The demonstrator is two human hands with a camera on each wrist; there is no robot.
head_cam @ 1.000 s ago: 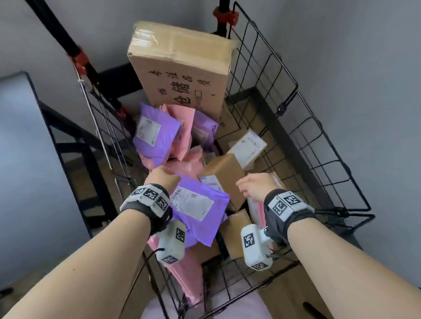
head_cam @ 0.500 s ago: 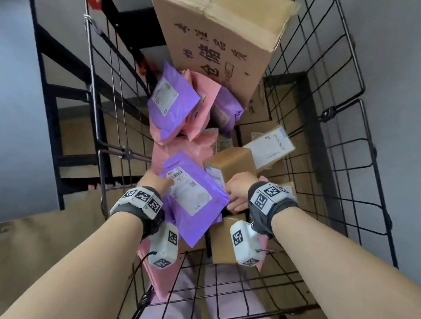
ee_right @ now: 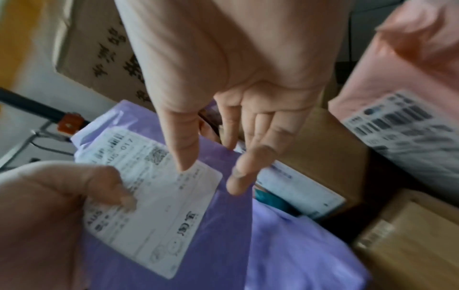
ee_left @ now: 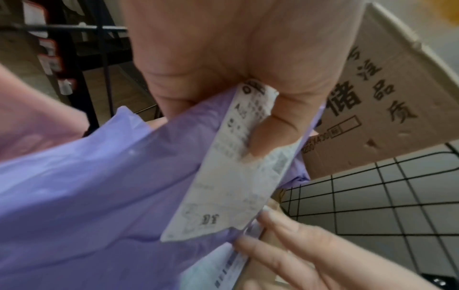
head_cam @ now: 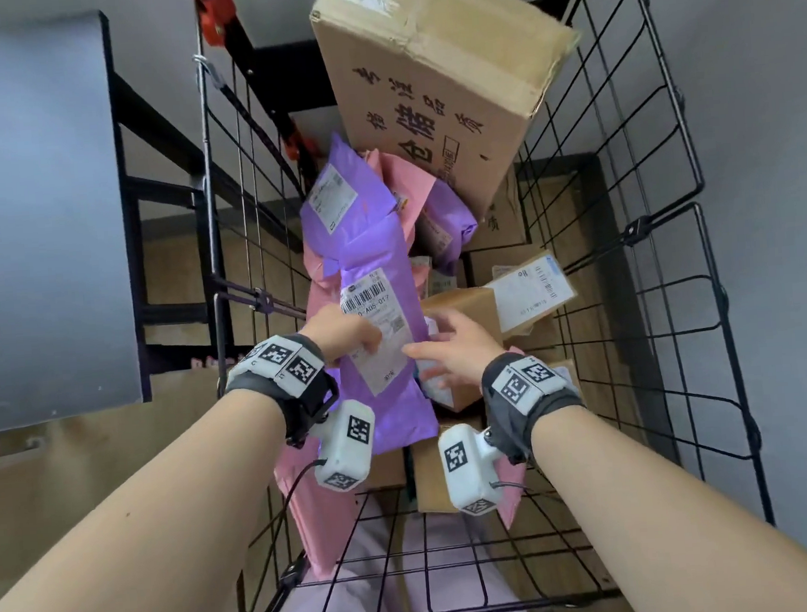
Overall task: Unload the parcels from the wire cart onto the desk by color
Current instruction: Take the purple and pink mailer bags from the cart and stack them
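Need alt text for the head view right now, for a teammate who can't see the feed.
Over a wire cart of parcels, the left hand pinches a purple mailer by its white label, while the open right hand reaches to its edge. Pink and purple mailers, small brown boxes and a large tilted cardboard box fill the cart.

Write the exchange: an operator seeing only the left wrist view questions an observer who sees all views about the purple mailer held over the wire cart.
Operator: Does the right hand grip the mailer too?
Observer: No. The right hand is open, fingers straight, thumb tip at the label of the purple mailer that the left hand pinches.
Operator: Any purple parcels left in the cart?
Observer: Yes, a second purple mailer stands further back, beside a pink mailer.
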